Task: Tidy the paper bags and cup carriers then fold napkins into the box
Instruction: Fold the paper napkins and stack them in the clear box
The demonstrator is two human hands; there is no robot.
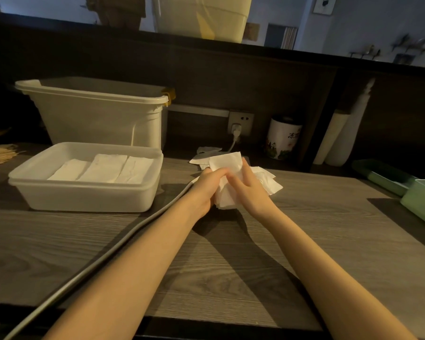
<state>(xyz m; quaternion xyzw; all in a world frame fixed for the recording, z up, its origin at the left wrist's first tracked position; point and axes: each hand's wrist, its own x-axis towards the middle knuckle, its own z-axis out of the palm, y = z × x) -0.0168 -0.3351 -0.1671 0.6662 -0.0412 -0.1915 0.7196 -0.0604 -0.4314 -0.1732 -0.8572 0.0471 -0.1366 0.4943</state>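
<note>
A white paper napkin (227, 165) is held up just above the wooden counter, right of the box. My left hand (206, 186) grips its left side, and my right hand (249, 185) pinches its right side with curled fingers. More loose white napkins (268, 181) lie crumpled under and behind my hands. The shallow white plastic box (84, 195) stands at the left and holds three folded napkins (103, 169) lying flat side by side. Brown paper bags (0, 154) lie at the far left edge.
A tall white bin (101, 119) stands behind the box. A grey cable (123, 241) runs from a wall socket (239, 123) across the counter toward me. A printed canister (282, 138) stands at the back. Green trays (420, 197) sit at the right.
</note>
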